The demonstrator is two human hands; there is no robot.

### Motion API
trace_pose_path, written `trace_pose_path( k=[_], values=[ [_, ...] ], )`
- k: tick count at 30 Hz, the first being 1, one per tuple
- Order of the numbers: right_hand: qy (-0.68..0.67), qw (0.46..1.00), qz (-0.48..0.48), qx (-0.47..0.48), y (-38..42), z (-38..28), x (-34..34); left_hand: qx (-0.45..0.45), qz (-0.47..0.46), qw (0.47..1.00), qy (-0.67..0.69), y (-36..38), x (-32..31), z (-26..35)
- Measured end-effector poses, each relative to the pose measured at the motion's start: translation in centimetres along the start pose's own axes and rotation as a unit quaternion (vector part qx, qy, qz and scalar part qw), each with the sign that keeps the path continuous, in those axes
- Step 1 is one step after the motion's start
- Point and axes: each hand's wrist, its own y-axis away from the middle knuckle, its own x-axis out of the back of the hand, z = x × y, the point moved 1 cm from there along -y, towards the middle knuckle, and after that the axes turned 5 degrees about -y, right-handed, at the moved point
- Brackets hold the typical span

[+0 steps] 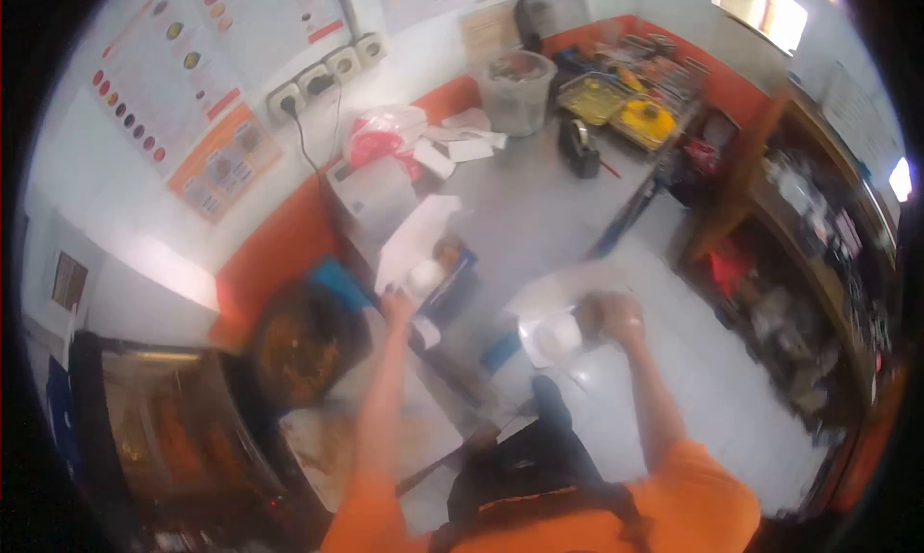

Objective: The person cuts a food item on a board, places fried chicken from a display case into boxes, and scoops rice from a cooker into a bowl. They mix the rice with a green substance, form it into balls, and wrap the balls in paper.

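Note:
My left hand [397,305] is closed on the near edge of an open food box [448,296] with a white lid and dark blue side. A white rounded mound [423,277] and a brown piece of food [448,253] sit inside it. Off to the right, my right hand [616,315] grips a second open box [532,334], its pale lid raised. In that box lies another white mound [560,335]; something dark beside it, by my fingers, is too blurred to name. Motion smears the fingers of both hands.
A metal table [520,192] bears a tape dispenser [579,151], a translucent bucket [516,96] and yellow food trays [643,122]. At left are a dark round pan [300,346] and a glass-fronted cabinet [178,418]. Wooden shelves [818,255] line the right side.

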Motion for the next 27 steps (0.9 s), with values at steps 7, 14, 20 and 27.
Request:
trace_pose_path(
  k=[7,14,20,27],
  values=[
    [-0.031,0.993,-0.086,0.07,-21.6,-2.1,-10.3,-0.008,0.06,0.998,-0.021,-4.5,-9.3,6.4],
    [-0.184,0.977,-0.102,0.019,-25.2,-0.8,-11.1,0.174,-0.039,0.965,0.194,0.5,-2.2,11.9],
    [-0.431,0.852,-0.289,0.061,-14.8,-3.8,1.3,0.15,-0.03,0.92,0.362,16.9,-0.7,19.9],
    [-0.42,0.869,-0.214,-0.147,-15.4,2.1,-2.8,-0.148,0.036,0.988,-0.001,17.9,-9.9,25.4]
  ],
)
